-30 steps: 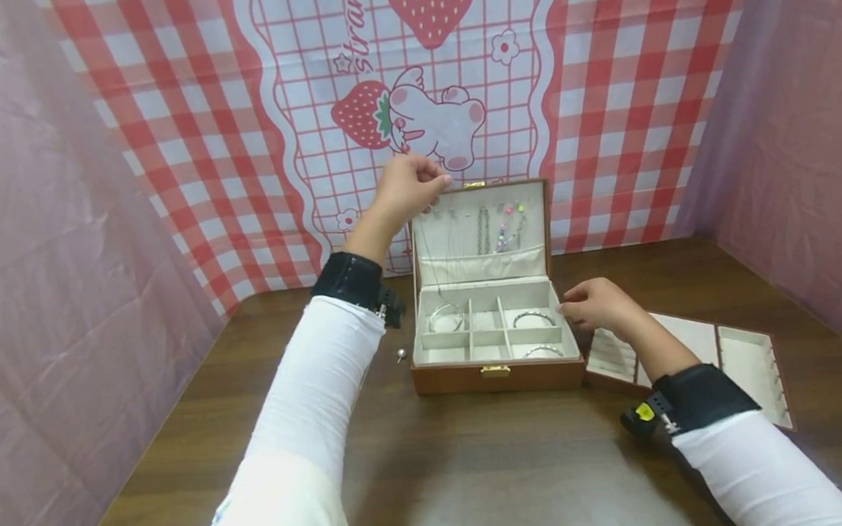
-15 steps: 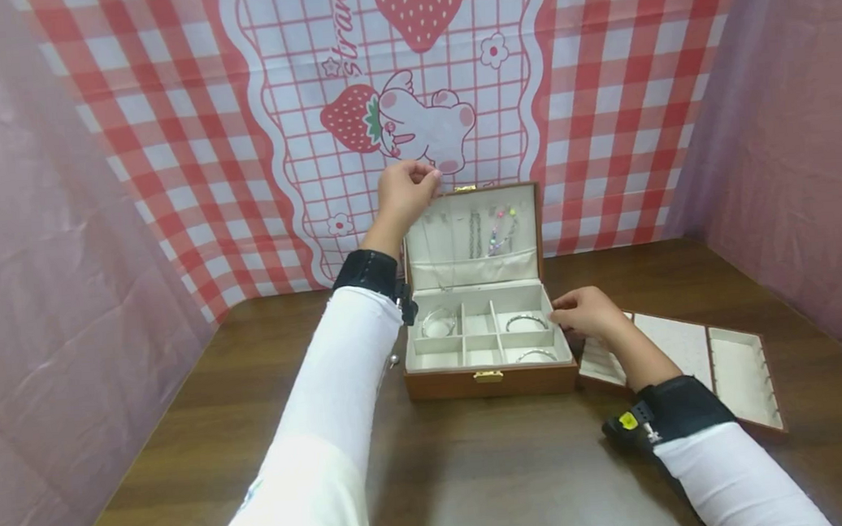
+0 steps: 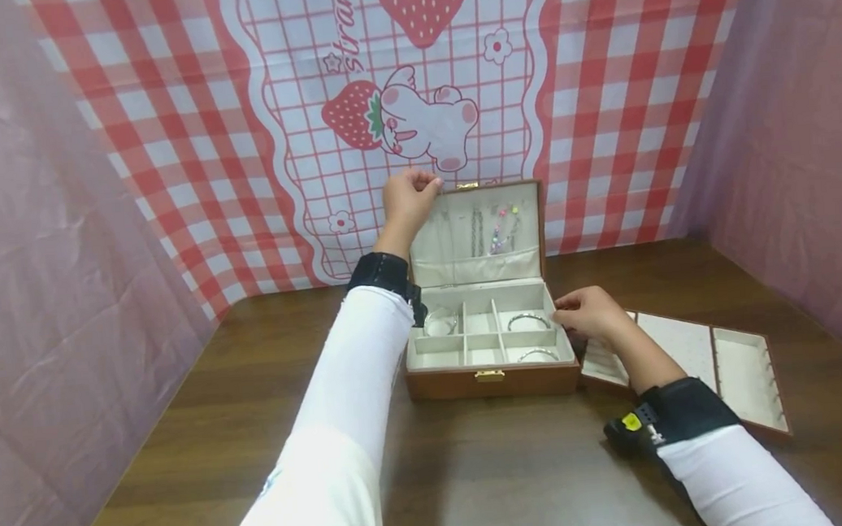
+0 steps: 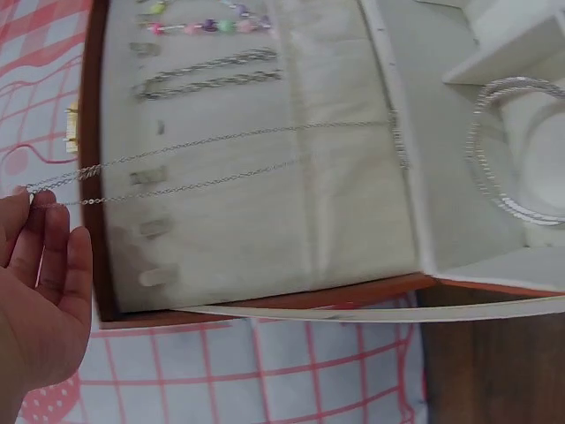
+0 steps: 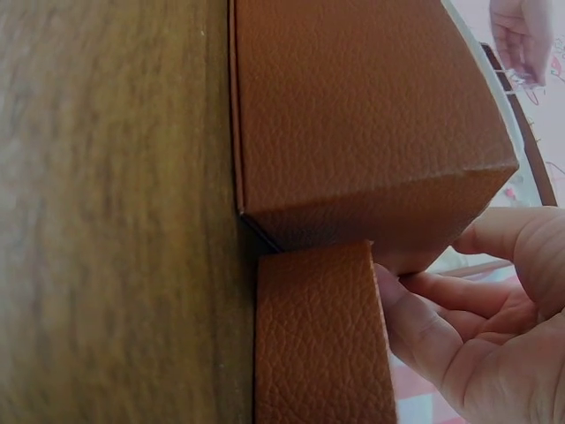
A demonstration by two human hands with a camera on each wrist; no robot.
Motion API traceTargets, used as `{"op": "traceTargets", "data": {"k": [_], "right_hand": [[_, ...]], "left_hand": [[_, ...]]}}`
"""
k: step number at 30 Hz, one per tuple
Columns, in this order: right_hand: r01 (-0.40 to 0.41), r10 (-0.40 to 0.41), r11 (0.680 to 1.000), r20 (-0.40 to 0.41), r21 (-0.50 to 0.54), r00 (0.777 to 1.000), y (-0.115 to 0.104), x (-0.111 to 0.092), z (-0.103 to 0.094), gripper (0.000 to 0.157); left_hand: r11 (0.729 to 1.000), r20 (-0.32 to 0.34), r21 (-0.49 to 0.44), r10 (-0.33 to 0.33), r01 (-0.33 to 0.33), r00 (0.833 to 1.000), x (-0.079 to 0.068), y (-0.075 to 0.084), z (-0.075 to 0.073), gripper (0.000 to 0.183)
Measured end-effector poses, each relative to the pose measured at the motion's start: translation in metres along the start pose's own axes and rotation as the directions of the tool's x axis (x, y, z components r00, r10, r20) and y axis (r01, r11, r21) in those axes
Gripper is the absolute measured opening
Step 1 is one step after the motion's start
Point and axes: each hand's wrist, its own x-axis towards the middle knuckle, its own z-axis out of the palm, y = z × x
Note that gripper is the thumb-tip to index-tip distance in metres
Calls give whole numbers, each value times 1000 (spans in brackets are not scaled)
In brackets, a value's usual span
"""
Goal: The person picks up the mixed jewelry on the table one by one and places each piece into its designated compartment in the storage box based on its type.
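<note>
My left hand (image 3: 410, 205) is at the top edge of the raised lid, fingertips pinching a thin silver necklace (image 4: 212, 140). The chain's two strands run down over the lid's cream lining in the left wrist view. Below the lid, the brown jewelry box (image 3: 451, 385) has cream compartments. My right hand (image 3: 592, 315) grips the box's right wall, with the thumb at the rim and the fingers along the outside (image 5: 503, 327). Silver bangles (image 3: 528, 321) lie in several compartments. A beaded bracelet (image 4: 207, 26) and a twisted chain (image 4: 212, 72) hang on the lid.
A brown-edged tray (image 3: 679, 344) with cream sections lies on the wooden table (image 3: 267, 371), right against the box's right side and partly behind my right forearm. Small lining tabs (image 4: 152, 228) line the lid. A red-checked cloth (image 3: 623, 118) hangs behind the box.
My left hand has risen slightly, then lowered back to the lid's top edge, still pinching the necklace. The left forearm has swung right and now hides a small pearl piece on the table.
</note>
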Motion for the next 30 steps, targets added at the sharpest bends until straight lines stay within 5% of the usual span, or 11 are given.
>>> {"op": "traceTargets", "data": {"k": [14, 22, 25, 30], "right_hand": [[27, -27, 998, 5, -48, 1000, -1, -1, -1, 46], [51, -51, 997, -1, -55, 999, 1, 0, 0, 46], [58, -58, 996, 0, -70, 998, 1, 1, -1, 46], [45, -45, 996, 3, -79, 999, 2, 1, -3, 47]], "left_hand": [[965, -46, 180, -184, 189, 982, -12, -7, 26, 19], [902, -145, 237, -334, 360, 931, -16, -8, 28, 16], [887, -153, 263, -350, 379, 924, -15, -9, 28, 14], [864, -128, 357, -332, 355, 935, -13, -9, 29, 15]]}}
